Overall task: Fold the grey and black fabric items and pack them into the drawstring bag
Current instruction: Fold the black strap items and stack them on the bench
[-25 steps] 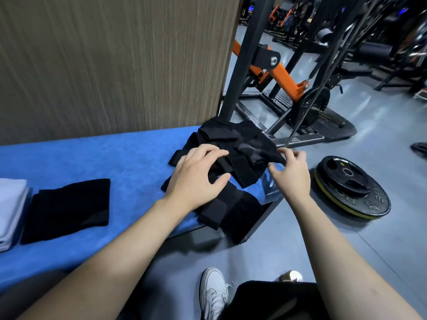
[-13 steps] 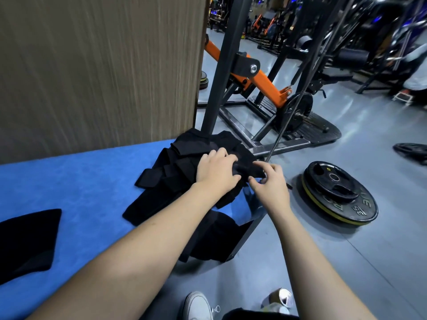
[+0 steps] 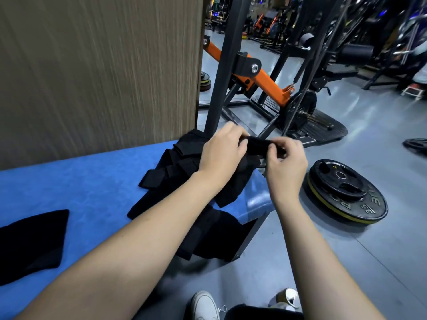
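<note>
A pile of black fabric with several straps lies at the right end of the blue bench; part of it hangs over the front edge. My left hand and my right hand both pinch the top edge of one black piece, lifted just above the pile. A folded black fabric item lies flat on the bench at the far left. I cannot tell whether any of the black pieces is the drawstring bag.
A wood-grain wall panel stands behind the bench. Black and orange gym machine frames rise just beyond the pile. A black weight plate lies on the grey floor to the right. My white shoe is below.
Both hands have risen from the pile and now hold a black piece's edge stretched between them. The view has swung right, so the white item at far left is out of frame.
</note>
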